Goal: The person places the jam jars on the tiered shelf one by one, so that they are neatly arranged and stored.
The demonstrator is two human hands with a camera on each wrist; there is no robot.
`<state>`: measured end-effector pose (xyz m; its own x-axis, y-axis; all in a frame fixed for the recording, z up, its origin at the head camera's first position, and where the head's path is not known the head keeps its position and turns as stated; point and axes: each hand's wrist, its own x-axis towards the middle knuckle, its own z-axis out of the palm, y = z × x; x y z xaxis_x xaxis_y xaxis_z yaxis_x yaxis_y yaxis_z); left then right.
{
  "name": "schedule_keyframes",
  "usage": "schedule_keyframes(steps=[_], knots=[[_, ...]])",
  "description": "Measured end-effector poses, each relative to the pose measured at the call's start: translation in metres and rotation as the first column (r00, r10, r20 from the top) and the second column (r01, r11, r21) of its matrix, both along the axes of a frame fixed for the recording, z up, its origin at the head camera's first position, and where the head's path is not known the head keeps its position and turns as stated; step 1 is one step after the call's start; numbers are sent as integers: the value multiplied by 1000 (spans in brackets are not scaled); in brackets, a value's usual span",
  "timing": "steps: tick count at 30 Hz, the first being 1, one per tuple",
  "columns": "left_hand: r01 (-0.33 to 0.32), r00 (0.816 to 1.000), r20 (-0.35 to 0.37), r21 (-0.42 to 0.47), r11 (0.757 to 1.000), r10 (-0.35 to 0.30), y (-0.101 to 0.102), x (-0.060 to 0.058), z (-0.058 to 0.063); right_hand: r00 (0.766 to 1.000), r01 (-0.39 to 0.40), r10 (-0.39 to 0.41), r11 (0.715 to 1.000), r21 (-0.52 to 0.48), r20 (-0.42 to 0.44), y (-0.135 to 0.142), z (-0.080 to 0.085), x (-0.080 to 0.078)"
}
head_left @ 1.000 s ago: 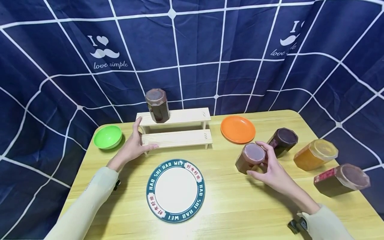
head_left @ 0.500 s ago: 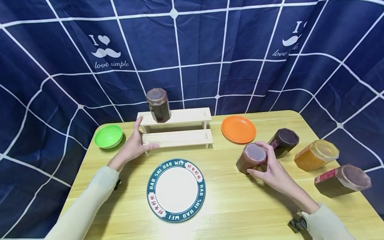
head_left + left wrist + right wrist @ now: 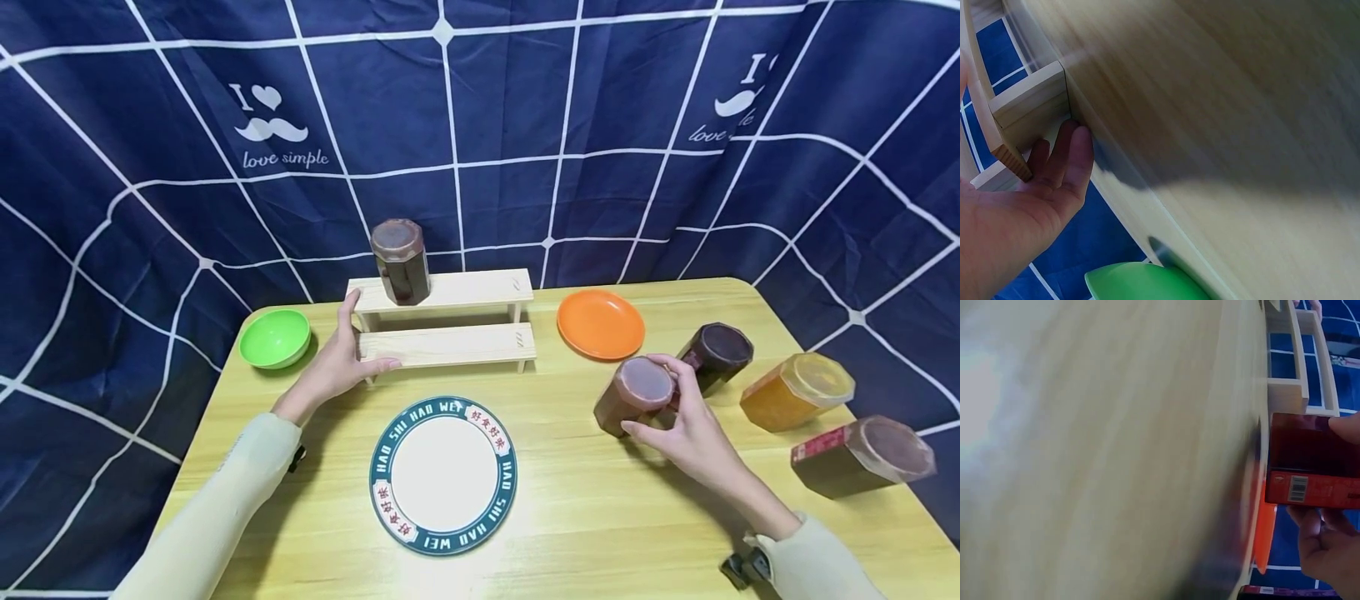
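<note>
At the left end of a two-step wooden rack (image 3: pixel 450 345), my left hand (image 3: pixel 333 362) grips the lower step, its thumb along the front edge. In the left wrist view several fingertips (image 3: pixel 1079 150) curl behind the rack's end, by its leg. My right hand (image 3: pixel 693 433) holds a dark red octagonal jar (image 3: pixel 630 400) between thumb and fingers, right of centre; its red label with a barcode faces the right wrist camera. Whether the jar's base touches the table, I cannot tell. Another dark jar (image 3: pixel 406 275) stands upright on the rack's upper step, toward the left.
A green bowl (image 3: pixel 274 338) sits left of the rack, an orange plate (image 3: pixel 600 323) right of it. In front lies a white plate with a teal rim (image 3: pixel 380 462). Along the right stand a dark purple jar (image 3: pixel 716 358), an amber jar (image 3: pixel 787 396) and a brown jar (image 3: pixel 843 462).
Everything in the head view has shifted slightly rightward together. Both hands keep their holds, and the jar in my right hand stays in nearly the same place.
</note>
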<state>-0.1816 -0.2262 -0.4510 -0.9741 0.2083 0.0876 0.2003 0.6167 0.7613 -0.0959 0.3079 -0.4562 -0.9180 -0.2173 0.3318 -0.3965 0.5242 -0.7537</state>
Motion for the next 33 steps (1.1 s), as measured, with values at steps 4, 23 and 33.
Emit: schedule_keyframes(steps=[4, 23, 33], knots=[[2, 1000, -10, -2, 1000, -2, 0, -1, -1, 999, 41, -41, 999, 20, -22, -1, 8, 0], [-4, 1000, 14, -18, 1000, 5, 0, -2, 0, 999, -16, 15, 999, -41, -40, -31, 48, -25], [-4, 1000, 11, -14, 1000, 4, -2, -3, -2, 998, -68, 65, 992, -110, -26, -60, 73, -55]])
